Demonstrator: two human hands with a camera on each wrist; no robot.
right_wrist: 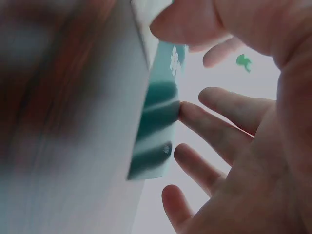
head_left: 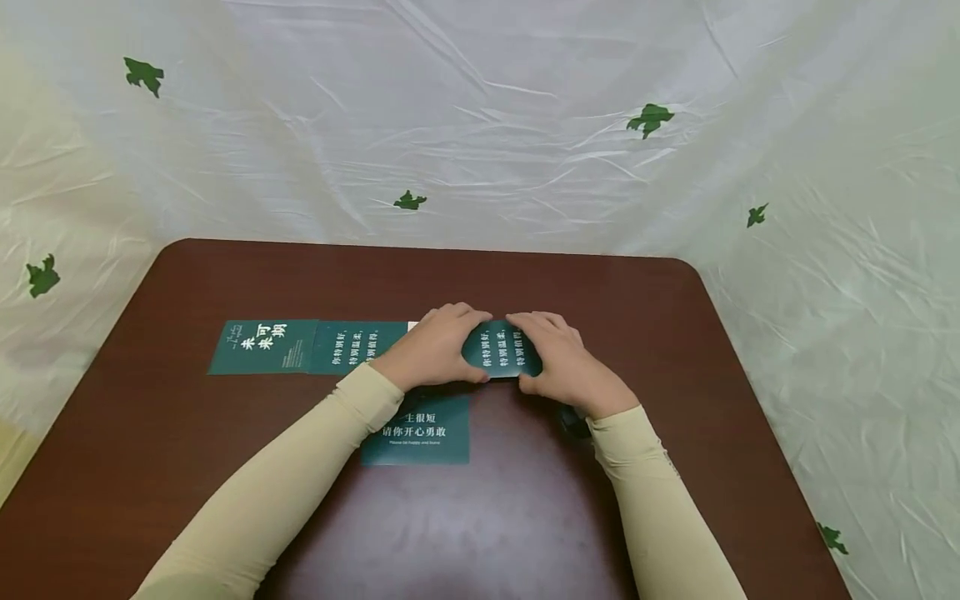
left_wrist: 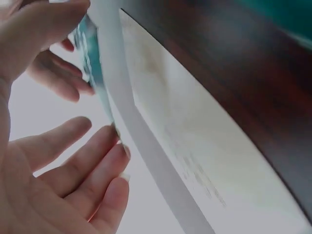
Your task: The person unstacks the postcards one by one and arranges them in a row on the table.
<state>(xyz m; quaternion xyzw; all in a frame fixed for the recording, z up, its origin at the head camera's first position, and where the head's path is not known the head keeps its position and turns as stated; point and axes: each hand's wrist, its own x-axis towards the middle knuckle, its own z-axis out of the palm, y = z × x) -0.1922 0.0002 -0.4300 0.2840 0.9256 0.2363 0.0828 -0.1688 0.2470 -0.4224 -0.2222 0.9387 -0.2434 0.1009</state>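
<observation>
Between my two hands is a dark green card [head_left: 501, 348] printed with white Chinese characters. My left hand [head_left: 441, 343] holds its left side, thumb at the near edge and fingers at the far edge. On the right side my right hand [head_left: 570, 362] holds it the same way; the thumb [right_wrist: 187, 22] overlaps one end in the right wrist view. Beneath the card, in the left wrist view, lies a pale sheet [left_wrist: 180, 131] with faint print. A green card with similar text [head_left: 352, 346] is left of my left hand, partly covered by it.
At the row's left end is another green card [head_left: 262, 347] with larger characters. A further green card [head_left: 416, 433] lies nearer me, its top hidden by my left wrist. A small black object [head_left: 573, 421] sits beneath my right wrist. Whitish sheeting [head_left: 480, 125] surrounds the brown table [head_left: 750, 467].
</observation>
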